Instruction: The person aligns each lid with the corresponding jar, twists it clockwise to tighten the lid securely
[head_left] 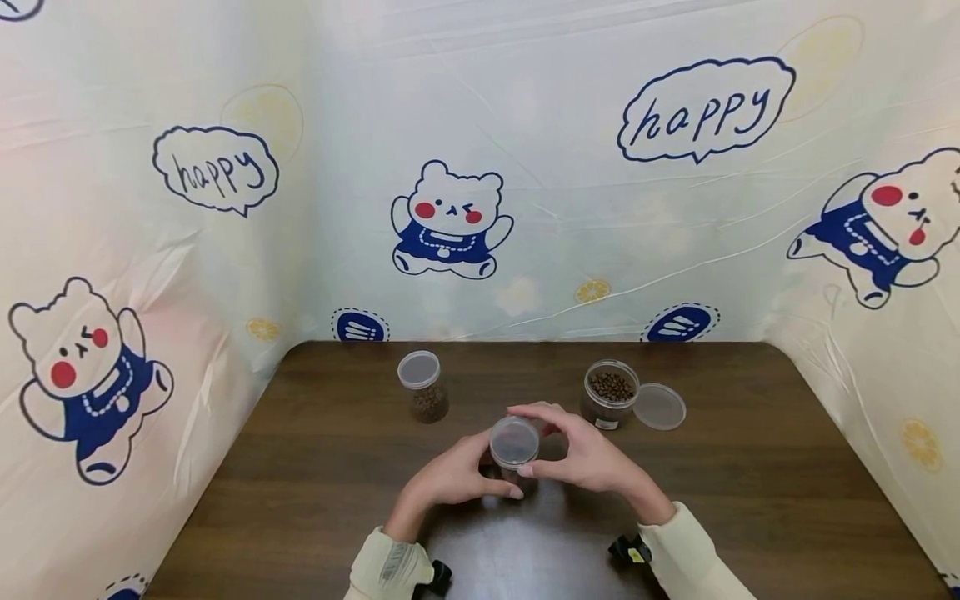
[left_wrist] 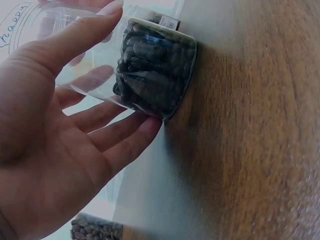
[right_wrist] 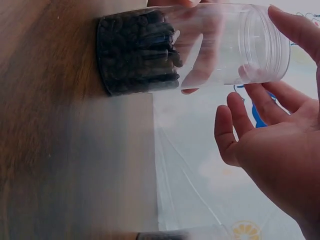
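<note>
Brown beans [head_left: 611, 386] sit in three jars [head_left: 514, 446], two hands [head_left: 457, 473] [head_left: 591, 452] gripping one.

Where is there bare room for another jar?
Bare: tabletop left of the back-left jar and right of the loose lid. Crowded: around the held jar between left hand and right hand, and at the open jar beside that lid.

In the head view, the left hand [head_left: 459, 477] and right hand [head_left: 588, 454] partly hide the middle jar [head_left: 514, 446]; the label [head_left: 606, 425] on the open jar [head_left: 598, 410] at centre right is too small to read. At the left wrist view's lower left, the bottom edge cuts off another jar [left_wrist: 97, 228].
</note>
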